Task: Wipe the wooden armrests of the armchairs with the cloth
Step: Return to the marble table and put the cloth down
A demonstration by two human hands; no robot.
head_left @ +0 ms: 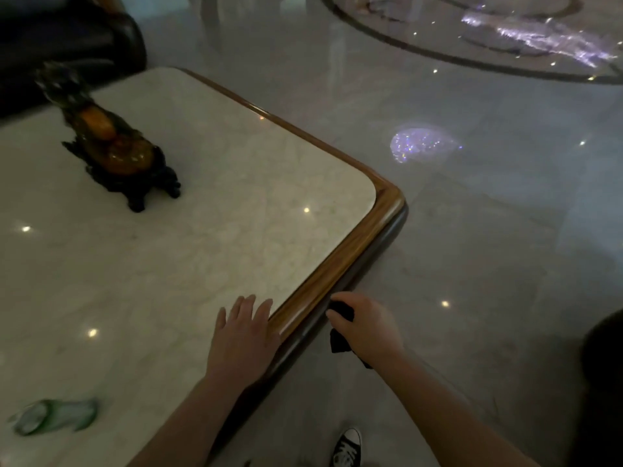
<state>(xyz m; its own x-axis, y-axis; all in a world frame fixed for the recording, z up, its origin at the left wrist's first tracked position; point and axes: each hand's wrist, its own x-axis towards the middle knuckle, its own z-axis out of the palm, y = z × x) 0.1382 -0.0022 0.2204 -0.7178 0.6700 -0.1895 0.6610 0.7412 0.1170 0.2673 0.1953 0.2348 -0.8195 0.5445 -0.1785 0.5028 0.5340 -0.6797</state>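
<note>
My right hand [365, 326] grips a dark cloth [340, 340] and holds it against the dark lower side of a table's wooden edge [340, 264]. My left hand [241, 335] lies flat, fingers spread, on the marble tabletop [202, 230] right beside the wooden rim. A dark armchair [67, 45] shows at the top left behind the table; its wooden armrests are not clearly visible.
A dark carved ornament with amber parts [114, 146] stands on the tabletop at left. A blurred green glass object [54, 416] lies near the table's lower left. Glossy marble floor [488, 230] spreads right. My sneaker [347, 446] is at the bottom; a dark shape [603, 382] fills the right edge.
</note>
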